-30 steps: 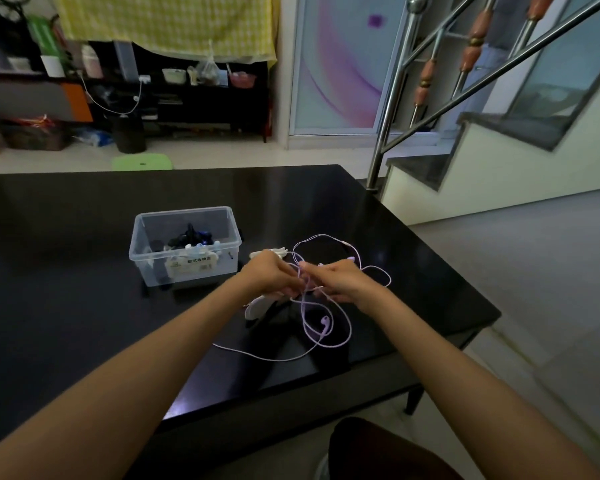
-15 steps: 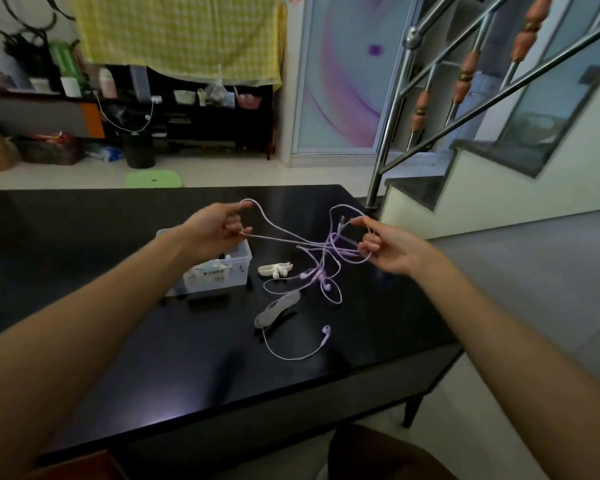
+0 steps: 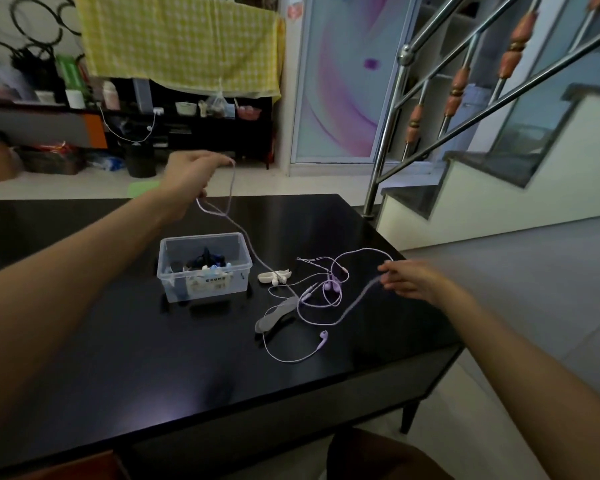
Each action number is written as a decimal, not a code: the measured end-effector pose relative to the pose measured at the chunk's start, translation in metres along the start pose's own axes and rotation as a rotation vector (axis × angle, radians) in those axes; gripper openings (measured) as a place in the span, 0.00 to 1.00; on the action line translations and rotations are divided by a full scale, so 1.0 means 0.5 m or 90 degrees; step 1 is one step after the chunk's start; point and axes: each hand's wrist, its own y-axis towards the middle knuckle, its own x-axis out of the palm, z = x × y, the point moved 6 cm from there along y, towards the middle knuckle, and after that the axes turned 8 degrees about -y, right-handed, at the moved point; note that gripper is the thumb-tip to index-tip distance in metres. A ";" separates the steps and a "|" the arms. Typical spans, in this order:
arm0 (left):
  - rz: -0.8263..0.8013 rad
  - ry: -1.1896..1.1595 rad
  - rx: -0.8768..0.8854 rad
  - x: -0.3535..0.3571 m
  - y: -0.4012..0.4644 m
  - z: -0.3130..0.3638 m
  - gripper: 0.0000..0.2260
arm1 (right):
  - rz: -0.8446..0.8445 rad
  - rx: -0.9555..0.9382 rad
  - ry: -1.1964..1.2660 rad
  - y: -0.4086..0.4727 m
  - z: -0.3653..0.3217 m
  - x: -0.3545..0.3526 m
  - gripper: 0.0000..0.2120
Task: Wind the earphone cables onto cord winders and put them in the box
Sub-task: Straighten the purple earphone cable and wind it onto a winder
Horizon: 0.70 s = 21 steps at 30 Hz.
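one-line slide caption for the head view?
Left hand lifts tangled purple earphone cable above clear box; right hand holds its other end.

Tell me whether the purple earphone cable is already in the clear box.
No. The purple earphone cable sprawls on the black table beside the clear box, one end lifted by the left hand.

We count two hands: left hand (image 3: 191, 174), right hand (image 3: 411, 280). One clear box (image 3: 204, 266) on one black table (image 3: 84, 341). Two cord winders: white winder (image 3: 274, 276), grey winder (image 3: 278, 315). We see three purple earbuds; tangled cable count unclear.
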 end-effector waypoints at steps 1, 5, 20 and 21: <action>-0.037 0.048 0.002 0.015 -0.009 -0.012 0.08 | -0.010 -0.001 0.042 0.000 -0.006 0.003 0.09; -0.252 0.331 -0.060 0.076 -0.067 -0.111 0.17 | 0.003 -0.018 0.094 0.000 -0.033 0.004 0.10; -0.433 0.523 0.005 0.425 -0.097 -0.311 0.18 | -0.162 -0.045 0.262 0.034 -0.052 0.065 0.09; -0.428 0.537 -0.007 0.441 -0.093 -0.325 0.19 | -0.178 -0.052 0.249 0.035 -0.055 0.066 0.10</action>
